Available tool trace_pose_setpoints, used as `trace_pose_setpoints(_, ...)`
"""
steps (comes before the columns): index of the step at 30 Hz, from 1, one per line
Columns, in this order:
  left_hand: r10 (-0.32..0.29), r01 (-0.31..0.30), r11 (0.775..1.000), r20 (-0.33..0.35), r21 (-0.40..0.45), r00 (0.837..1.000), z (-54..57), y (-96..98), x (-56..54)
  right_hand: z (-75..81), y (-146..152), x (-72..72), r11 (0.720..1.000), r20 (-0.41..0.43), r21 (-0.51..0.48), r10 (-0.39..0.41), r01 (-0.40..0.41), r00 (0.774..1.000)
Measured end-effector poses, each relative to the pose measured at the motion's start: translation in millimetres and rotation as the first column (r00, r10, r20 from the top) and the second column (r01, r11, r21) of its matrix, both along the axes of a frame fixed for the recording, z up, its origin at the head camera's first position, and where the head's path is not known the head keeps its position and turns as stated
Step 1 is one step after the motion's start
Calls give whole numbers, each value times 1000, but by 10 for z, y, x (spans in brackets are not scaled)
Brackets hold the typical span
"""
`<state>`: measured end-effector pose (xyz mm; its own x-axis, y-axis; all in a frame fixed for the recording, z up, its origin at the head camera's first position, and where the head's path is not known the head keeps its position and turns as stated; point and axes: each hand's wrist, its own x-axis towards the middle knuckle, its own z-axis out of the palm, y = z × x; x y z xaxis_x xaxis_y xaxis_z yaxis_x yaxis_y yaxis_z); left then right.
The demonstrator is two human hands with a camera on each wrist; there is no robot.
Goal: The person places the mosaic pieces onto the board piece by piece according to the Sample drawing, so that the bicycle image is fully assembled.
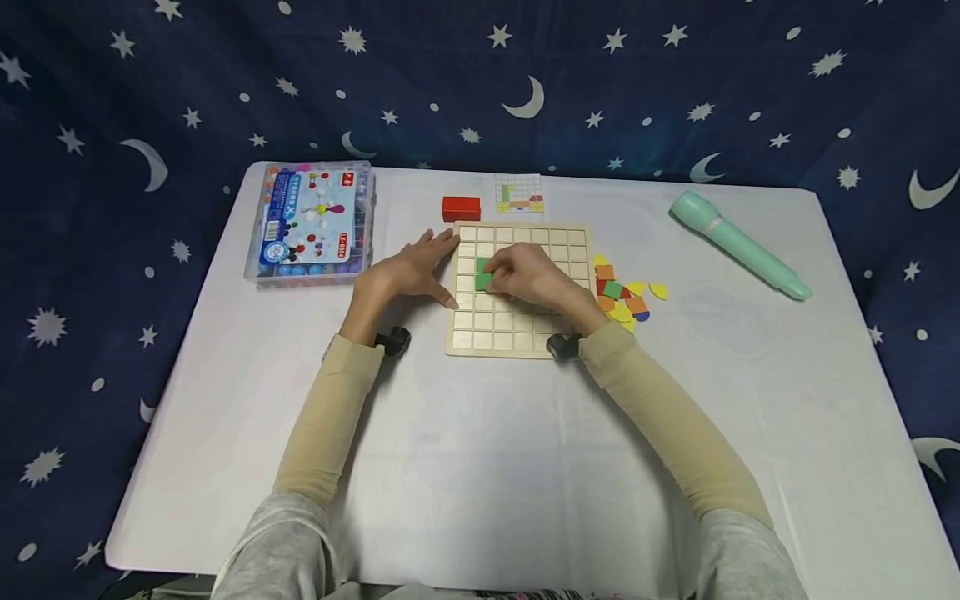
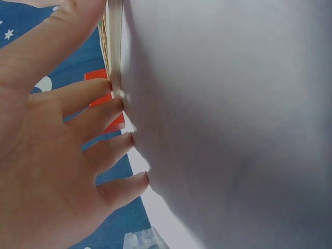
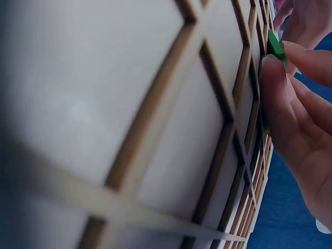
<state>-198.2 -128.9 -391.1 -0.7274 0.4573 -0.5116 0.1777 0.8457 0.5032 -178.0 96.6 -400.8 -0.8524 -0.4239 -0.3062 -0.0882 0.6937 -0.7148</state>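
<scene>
A person's right hand (image 1: pixel 527 275) pinches a green tile (image 3: pixel 275 45) at the left side of the board (image 1: pixel 498 352) — between both hands, against the right fingertips. The left hand (image 1: pixel 408 268), fingers spread and grasping nothing, touches the board's left edge; loose pieces (image 1: pixel 621 312) lie on the surface (image 1: pixel 450 467) beyond its right edge.

On the white table (image 1: pixel 465 467) lie a clear case (image 1: pixel 311 221) at far left, a red block (image 1: pixel 461 209) and a card (image 1: pixel 517 187) just beyond the board (image 1: pixel 495 352) – and, right of that, coloured pieces (image 1: pixel 612 291), then a slanting green tube (image 1: pixel 748 249).
</scene>
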Motion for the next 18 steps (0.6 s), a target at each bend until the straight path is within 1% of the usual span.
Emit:
trace_pose_setpoints(6,-15,15,1000,-6,22,1000,-1,-1,5,16,36,1,1000,-5,1,2,-2,1000)
trace_pose_setpoints(11,-5,5,1000,1,15,1000,-9,8,-6,39,90,4,1000,10,-7,-1,1,1000)
trace_pose_setpoints(18,16,-16,1000,-1,-10,1000,-22,3,-1,114,244,47,999,-79,41,-1,4,997)
